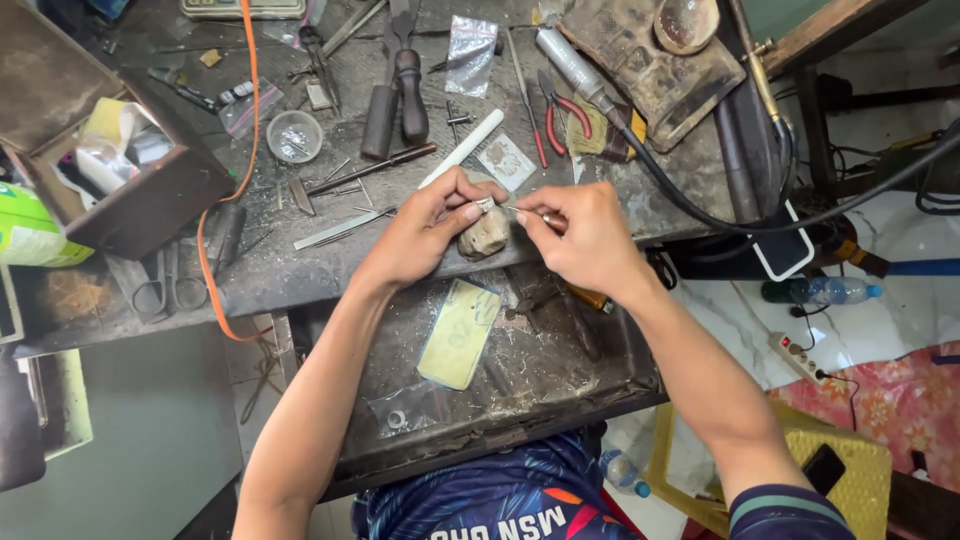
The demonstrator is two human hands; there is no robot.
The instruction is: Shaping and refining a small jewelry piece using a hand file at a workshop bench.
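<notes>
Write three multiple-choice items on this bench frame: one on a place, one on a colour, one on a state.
1. Where does the yellow card lie?
A. in the tray under the bench edge
B. in the wooden box
C. on the floor

2. What colour is the cord across the bench?
A. green
B. orange
C. white

3. How does the left hand stand?
A. flat and open
B. pinching a small ring
C. off the bench

Key: 1 A, it lies below the hands; 2 B, plainly orange; 3 B, its fingers close on the ring, the right hand holding a thin tool.
</notes>
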